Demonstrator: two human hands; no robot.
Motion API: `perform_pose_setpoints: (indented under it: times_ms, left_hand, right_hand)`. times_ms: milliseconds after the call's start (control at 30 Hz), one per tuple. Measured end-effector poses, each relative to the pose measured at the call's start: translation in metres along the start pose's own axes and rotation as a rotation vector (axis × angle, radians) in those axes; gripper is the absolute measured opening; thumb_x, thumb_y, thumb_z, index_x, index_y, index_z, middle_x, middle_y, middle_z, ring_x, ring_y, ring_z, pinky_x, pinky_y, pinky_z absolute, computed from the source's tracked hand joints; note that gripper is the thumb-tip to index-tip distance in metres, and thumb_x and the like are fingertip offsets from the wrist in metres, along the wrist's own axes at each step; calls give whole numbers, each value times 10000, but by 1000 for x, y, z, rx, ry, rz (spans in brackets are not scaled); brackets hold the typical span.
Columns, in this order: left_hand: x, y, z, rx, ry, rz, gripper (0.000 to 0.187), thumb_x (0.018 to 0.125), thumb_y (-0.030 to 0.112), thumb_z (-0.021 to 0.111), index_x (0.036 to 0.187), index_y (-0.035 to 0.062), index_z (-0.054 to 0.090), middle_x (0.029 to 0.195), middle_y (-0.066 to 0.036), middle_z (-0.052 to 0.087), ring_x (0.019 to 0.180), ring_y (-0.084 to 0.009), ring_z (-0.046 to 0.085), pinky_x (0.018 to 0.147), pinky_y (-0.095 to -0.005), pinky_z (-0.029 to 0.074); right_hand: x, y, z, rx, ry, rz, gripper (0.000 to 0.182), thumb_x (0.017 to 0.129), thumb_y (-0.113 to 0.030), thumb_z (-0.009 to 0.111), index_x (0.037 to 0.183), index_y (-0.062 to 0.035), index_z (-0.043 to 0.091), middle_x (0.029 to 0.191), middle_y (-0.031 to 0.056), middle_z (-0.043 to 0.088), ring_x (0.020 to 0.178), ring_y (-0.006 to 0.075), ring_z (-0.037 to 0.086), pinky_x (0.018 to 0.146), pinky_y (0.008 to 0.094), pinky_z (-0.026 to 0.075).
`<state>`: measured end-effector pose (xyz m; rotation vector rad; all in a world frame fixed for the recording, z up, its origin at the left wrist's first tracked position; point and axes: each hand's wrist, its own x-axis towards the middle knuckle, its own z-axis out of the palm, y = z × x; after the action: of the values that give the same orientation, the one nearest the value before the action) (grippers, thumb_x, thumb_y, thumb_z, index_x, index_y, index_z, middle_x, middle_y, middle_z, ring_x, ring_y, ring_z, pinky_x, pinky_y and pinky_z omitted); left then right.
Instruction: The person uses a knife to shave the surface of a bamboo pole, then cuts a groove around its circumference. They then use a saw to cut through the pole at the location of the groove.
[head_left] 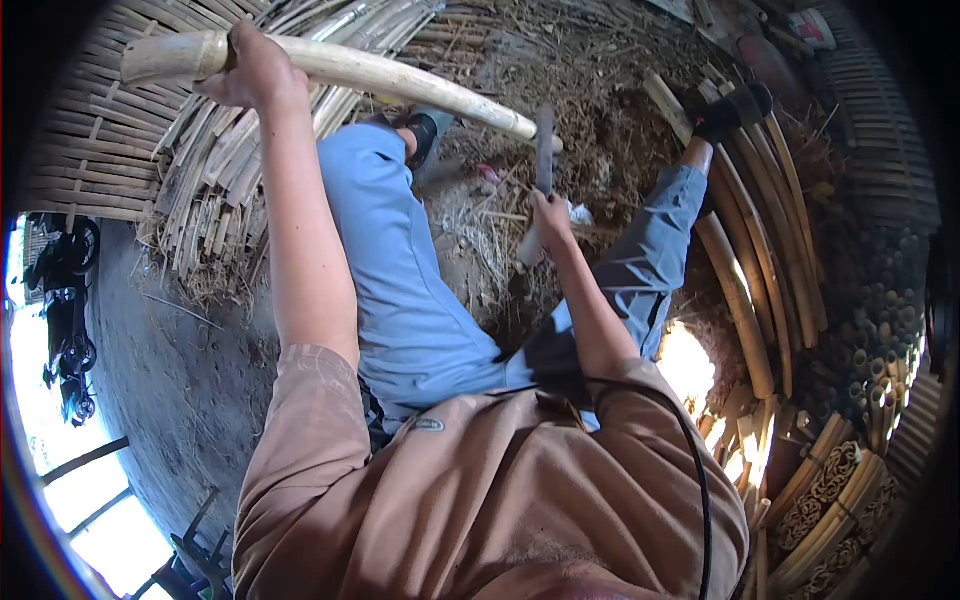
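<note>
Pole (400, 77), upper left to top centre: left hand (262, 72) gripping near its thick end, seemingly for steadiness. Knife (545, 160), upper centre: right hand (550, 218) clasping it, blade crossing the pole's tip.

Bamboo pole (400, 72) and blade (545, 150)
Left hand (262, 72) grips near the thick end; right hand (549, 220) holds the blade at the thin end.
</note>
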<state>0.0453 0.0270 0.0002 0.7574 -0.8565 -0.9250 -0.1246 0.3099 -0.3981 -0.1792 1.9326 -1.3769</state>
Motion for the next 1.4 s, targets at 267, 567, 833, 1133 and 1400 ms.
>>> perform_pose_setpoints:
  times_ms: [267, 567, 833, 1133, 1400]
  left_hand:
    - [16, -13, -4, 19, 37, -11, 982, 931, 62, 645, 1586, 34, -87, 1494, -293, 365, 1306, -373, 542, 1120, -424, 527]
    - [1, 6, -2, 88, 105, -79, 1001, 951, 61, 617, 1579, -5, -160, 1494, -323, 345, 1301, -349, 545, 1123, -402, 521]
    - [-6, 10, 9, -9, 33, -85, 1010, 879, 86, 690, 1611, 91, -6, 1483, -221, 448, 1285, -341, 553, 1056, -513, 532]
    - [-11, 12, 5, -138, -288, -198, 974, 794, 203, 790, 1536, 130, 162, 1160, -141, 633, 1032, -315, 662, 854, -611, 598]
    - [-59, 20, 32, -311, -535, -11, 618, 945, 383, 676, 1367, 32, 394, 929, -147, 671, 830, -235, 672, 790, -388, 556]
  right_hand:
    - [-89, -105, 45, 177, -319, -238, 333, 1036, -319, 608, 1071, 7, 668, 678, 31, 597, 552, 150, 592, 503, 363, 489]
    - [-17, -36, 54, 265, 36, 89, 316, 1025, -303, 608, 1048, 12, 623, 693, 39, 594, 541, 169, 579, 495, 360, 514]
    - [-124, -205, 54, 139, -521, -337, 327, 1026, -264, 634, 1134, 45, 644, 732, 54, 639, 561, 130, 594, 501, 337, 502]
    - [-29, 38, -56, -280, 129, 127, 420, 910, -377, 703, 994, 34, 729, 697, 89, 681, 607, 216, 678, 578, 408, 535]
    - [-66, 72, -85, -129, 204, 22, 292, 963, -308, 682, 926, -20, 705, 700, 45, 643, 588, 161, 603, 544, 359, 474]
